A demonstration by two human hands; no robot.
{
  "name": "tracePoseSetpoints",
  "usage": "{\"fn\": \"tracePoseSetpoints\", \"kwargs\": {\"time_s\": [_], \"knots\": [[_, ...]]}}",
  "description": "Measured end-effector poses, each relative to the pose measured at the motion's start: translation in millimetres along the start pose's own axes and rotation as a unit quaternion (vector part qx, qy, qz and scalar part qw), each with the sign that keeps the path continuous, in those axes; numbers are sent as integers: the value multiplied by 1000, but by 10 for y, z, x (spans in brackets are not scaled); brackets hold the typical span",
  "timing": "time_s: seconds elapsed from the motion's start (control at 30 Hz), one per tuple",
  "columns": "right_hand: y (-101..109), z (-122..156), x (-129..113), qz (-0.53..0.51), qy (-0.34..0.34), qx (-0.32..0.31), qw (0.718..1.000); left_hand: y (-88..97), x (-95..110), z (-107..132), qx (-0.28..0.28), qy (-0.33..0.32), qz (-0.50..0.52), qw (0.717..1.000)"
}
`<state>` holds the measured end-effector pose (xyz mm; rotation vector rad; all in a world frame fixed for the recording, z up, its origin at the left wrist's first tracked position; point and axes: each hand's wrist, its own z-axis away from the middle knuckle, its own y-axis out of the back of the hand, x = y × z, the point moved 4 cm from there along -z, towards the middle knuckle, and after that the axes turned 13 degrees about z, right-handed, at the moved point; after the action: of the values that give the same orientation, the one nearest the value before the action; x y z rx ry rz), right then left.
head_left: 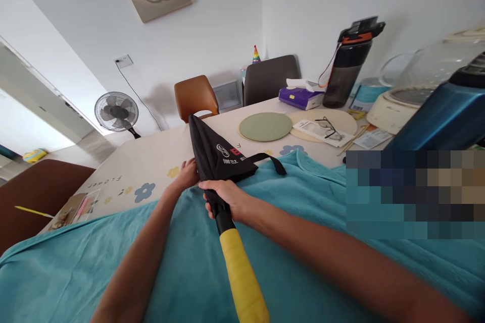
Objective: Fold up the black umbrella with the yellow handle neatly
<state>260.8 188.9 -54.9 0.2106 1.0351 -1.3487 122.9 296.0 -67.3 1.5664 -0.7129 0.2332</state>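
A folded black umbrella (212, 154) with a yellow handle (242, 277) lies on a teal towel (113, 262) spread over the table. My right hand (225, 197) is closed around the umbrella just above the handle. My left hand (187, 174) rests on the left side of the black canopy, its fingers partly hidden behind the fabric. The umbrella's black strap (271, 159) trails loose to the right on the towel.
A flower-patterned table (151, 161) holds a green round mat (265, 126), glasses (329, 128) on paper, a purple tissue box (301, 97), a dark bottle (346, 68) and a blue appliance (443, 116). Chairs (195, 96) stand beyond; a fan (116, 112) is at the left.
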Motion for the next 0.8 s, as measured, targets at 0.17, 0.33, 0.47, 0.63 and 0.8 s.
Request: {"fn": "tracePoseSetpoints", "kwargs": {"time_s": [0.17, 0.33, 0.47, 0.63, 0.8], "knots": [[52, -208, 164, 43, 9, 7, 999, 462, -157, -45, 150, 72, -10, 986], [40, -225, 181, 47, 34, -12, 998, 429, 349, 21, 192, -56, 44, 979], [57, -231, 161, 54, 53, -18, 997, 186, 852, -47, 143, -136, 65, 978], [65, -232, 152, 55, 70, -32, 996, -335, 1210, -329, -77, -231, -16, 970], [55, -223, 156, 54, 76, -45, 995, -654, 1297, -497, -190, -243, -73, 948]]}}
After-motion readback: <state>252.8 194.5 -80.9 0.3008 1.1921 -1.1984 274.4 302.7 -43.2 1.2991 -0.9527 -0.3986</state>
